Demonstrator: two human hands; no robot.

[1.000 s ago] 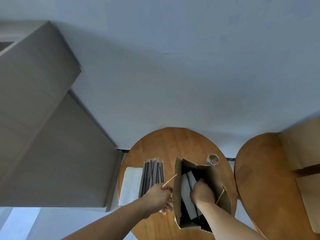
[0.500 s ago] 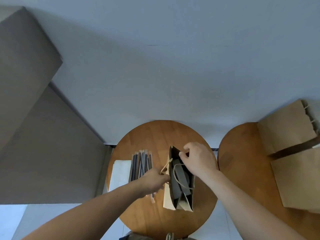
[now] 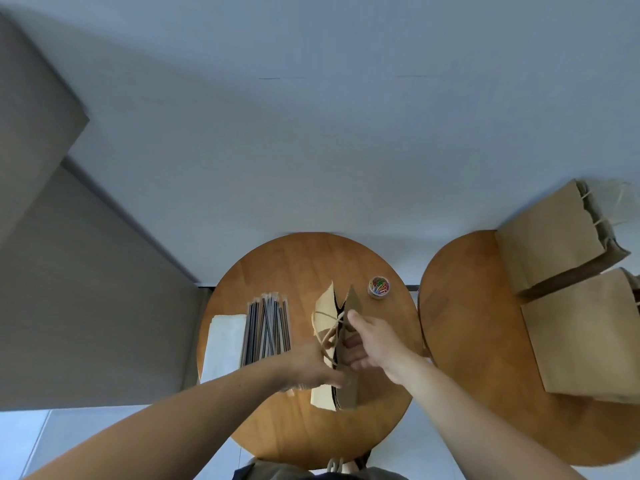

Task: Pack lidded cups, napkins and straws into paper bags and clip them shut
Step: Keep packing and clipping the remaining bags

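Note:
A brown paper bag (image 3: pixel 349 393) stands on the round wooden table (image 3: pixel 298 265), its mouth pressed nearly flat and its twine handles bunched together. My left hand (image 3: pixel 308 370) pinches the bag's left side near the top. From the right, my right hand (image 3: pixel 372 342) grips the upper edge, thumb on one face and fingers on the other. Wrapped straws (image 3: pixel 266 329) lie in a bundle left of the bag, beside a stack of white napkins (image 3: pixel 223 344). A small clear tub of coloured paper clips (image 3: pixel 379 286) sits behind the bag on the right. What the bag holds is hidden.
A second round wooden table (image 3: pixel 467 341) stands to the right with two brown paper bags (image 3: pixel 550 244) (image 3: pixel 588 337) lying on it. A pale wall rises behind both tables and a grey cabinet (image 3: pixel 69 271) stands at the left.
My right hand came out of the open bag and moved to its top edge. Both hands have squeezed the mouth from wide open to nearly flat. The view shifted, revealing bags on the right table.

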